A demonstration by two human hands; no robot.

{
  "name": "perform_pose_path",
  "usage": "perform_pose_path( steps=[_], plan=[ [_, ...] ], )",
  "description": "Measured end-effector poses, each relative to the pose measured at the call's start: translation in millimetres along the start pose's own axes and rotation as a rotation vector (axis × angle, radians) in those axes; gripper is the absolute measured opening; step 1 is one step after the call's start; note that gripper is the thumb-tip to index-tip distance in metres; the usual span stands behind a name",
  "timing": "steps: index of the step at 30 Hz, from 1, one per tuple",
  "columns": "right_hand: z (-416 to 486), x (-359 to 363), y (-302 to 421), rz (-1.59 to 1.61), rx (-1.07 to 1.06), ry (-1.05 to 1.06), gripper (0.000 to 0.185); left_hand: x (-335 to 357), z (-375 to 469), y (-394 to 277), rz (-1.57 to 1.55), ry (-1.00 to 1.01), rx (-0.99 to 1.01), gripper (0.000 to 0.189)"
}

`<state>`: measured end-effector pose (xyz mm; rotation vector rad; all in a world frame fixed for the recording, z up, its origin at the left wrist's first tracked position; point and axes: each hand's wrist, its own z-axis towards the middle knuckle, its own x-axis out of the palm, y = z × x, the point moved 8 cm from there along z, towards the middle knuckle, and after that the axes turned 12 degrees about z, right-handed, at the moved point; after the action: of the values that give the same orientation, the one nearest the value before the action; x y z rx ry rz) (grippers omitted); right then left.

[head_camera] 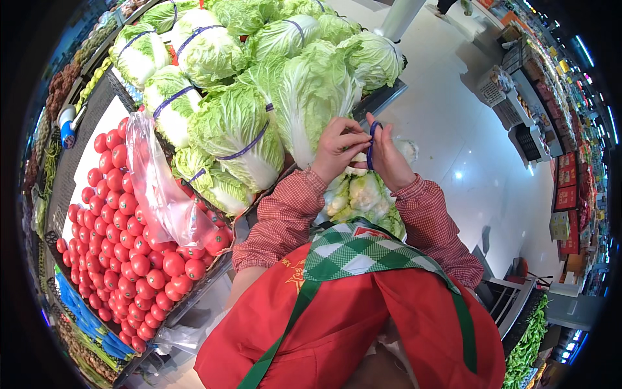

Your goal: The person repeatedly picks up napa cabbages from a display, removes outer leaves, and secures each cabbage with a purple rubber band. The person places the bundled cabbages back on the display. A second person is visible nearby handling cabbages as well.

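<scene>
My left hand (342, 147) pinches a purple band (371, 154) at its fingertips. The band forms a loop about the fingers of my right hand (392, 158), which are held fairly straight. Just beyond both hands, a loose-leaved napa cabbage (311, 95) lies on the pile, with no band visible around it. To its left rests another napa cabbage (238, 136) with a purple band around its middle. Below my hands, partly hidden by my forearms, are pale, leafy cabbage heads (367, 192).
Several banded napa cabbages (209, 48) fill the display. On the left, red tomatoes (131, 248) are stacked beside it, a clear plastic bag (163, 194) lying over some. A white post (398, 19) stands at the display's far corner. Tiled floor (452, 141) and crates (508, 104) lie to the right.
</scene>
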<state>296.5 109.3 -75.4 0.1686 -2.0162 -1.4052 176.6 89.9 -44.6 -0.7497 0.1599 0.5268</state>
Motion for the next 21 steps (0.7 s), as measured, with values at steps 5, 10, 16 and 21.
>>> perform_pose_path(
  steps=[5,10,16,21],
  plan=[
    [-1,-7,-2,0.120,-0.052,-0.052,0.087,-2,-1,-1,0.005,-0.021,0.034,0.022],
    [-6,-5,-1,0.194,-0.026,-0.017,0.085,-1,-2,1,-0.043,-0.012,0.006,0.022],
    [-4,5,-3,0.268,-0.038,-0.043,0.087,-1,-3,1,-0.019,0.002,0.046,0.023],
    [-3,18,-1,0.323,-0.028,0.043,0.086,0,-5,0,-0.014,0.017,0.081,0.022]
  ],
)
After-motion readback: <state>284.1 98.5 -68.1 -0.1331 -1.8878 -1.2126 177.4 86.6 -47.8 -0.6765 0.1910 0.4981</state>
